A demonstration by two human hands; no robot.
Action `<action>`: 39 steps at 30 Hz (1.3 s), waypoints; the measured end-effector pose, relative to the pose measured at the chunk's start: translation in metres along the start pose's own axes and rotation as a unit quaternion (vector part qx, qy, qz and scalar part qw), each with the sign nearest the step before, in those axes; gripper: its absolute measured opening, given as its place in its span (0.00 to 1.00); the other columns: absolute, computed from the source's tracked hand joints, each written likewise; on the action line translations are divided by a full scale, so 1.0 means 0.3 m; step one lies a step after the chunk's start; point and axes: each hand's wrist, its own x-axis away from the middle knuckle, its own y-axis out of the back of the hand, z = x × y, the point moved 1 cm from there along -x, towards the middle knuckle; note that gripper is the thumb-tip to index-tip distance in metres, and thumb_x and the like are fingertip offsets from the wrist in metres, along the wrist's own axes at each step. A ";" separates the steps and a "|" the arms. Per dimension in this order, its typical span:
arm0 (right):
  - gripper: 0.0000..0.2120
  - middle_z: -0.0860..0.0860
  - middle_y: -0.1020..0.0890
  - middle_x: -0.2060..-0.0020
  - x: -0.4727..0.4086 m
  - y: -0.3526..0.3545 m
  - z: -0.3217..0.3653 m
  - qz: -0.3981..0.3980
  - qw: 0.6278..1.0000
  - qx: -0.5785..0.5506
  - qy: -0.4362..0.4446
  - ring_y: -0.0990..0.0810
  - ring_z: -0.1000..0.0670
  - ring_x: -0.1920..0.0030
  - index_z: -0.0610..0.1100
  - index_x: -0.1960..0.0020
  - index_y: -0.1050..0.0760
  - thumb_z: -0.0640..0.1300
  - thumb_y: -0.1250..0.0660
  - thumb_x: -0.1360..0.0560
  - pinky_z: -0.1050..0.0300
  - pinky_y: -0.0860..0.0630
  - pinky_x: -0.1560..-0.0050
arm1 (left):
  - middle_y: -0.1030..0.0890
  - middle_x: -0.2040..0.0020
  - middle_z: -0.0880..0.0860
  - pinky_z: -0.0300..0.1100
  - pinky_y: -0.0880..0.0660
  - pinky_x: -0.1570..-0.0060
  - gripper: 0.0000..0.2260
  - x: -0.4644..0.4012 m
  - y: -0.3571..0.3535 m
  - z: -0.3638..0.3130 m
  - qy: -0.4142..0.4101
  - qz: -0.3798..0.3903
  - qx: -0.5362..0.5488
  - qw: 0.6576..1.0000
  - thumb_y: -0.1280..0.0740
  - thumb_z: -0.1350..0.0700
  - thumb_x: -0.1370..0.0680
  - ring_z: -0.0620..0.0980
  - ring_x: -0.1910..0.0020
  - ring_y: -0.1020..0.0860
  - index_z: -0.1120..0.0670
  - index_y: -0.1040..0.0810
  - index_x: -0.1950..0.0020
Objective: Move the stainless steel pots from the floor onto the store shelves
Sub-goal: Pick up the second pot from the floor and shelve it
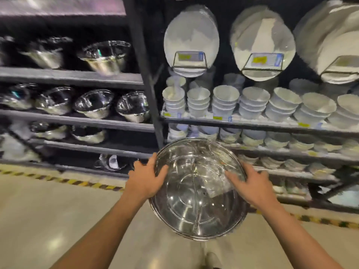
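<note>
steel pot (196, 193) held off the floor, left hand (144, 181) and right hand (250, 186) grasping its rim, shelves (77, 121) behind

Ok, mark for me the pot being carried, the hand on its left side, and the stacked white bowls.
pot (194, 200), head view, on its shiny inner base.
left hand (146, 179), head view, on the back of the hand at the rim.
white bowls (225, 102), head view, on one stack on the right-hand shelf.

Large round shiny stainless steel pot (197, 193) gripped by left hand (144, 180) and right hand (250, 186), before dark metal store shelves (77, 77).
</note>
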 end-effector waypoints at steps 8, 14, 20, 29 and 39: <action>0.50 0.35 0.36 0.30 -0.240 -0.278 0.430 0.170 0.968 0.066 0.172 0.37 0.32 0.29 0.63 0.24 0.42 0.85 0.47 0.40 0.40 0.35 0.31 | 0.31 0.38 0.61 0.58 0.28 0.39 0.32 0.129 0.091 0.339 0.242 -0.110 0.044 0.963 0.49 0.25 0.27 0.68 0.43 0.26 0.33 0.47 0.24; 0.54 0.39 0.38 0.30 -0.166 -0.534 0.796 0.277 0.896 0.110 0.330 0.32 0.33 0.32 0.63 0.25 0.41 0.87 0.47 0.45 0.41 0.31 0.36 | 0.27 0.44 0.63 0.55 0.26 0.44 0.33 0.413 0.117 0.545 0.394 -0.197 0.090 0.893 0.48 0.26 0.27 0.67 0.43 0.25 0.36 0.43 0.24; 0.52 0.39 0.34 0.34 0.042 -0.763 1.072 0.334 0.822 0.154 0.435 0.32 0.34 0.35 0.63 0.27 0.39 0.87 0.48 0.46 0.42 0.30 0.38 | 0.21 0.62 0.53 0.55 0.24 0.47 0.33 0.634 0.154 0.737 0.461 -0.239 0.108 0.848 0.49 0.28 0.26 0.61 0.39 0.28 0.43 0.39 0.26; 0.49 0.35 0.36 0.30 0.276 -1.085 1.467 0.366 0.798 0.147 0.456 0.39 0.36 0.27 0.62 0.25 0.39 0.82 0.39 0.40 0.40 0.32 0.31 | 0.20 0.55 0.60 0.50 0.24 0.48 0.30 0.665 0.304 1.206 0.491 -0.274 0.112 0.819 0.45 0.33 0.22 0.60 0.42 0.26 0.44 0.39 0.24; 0.46 0.39 0.39 0.31 0.150 -1.244 1.749 0.322 0.858 0.151 0.370 0.32 0.33 0.34 0.61 0.23 0.43 0.80 0.42 0.36 0.41 0.29 0.36 | 0.23 0.47 0.62 0.53 0.25 0.47 0.34 0.246 0.564 1.622 0.428 -0.199 0.083 0.878 0.51 0.26 0.27 0.65 0.45 0.24 0.38 0.45 0.24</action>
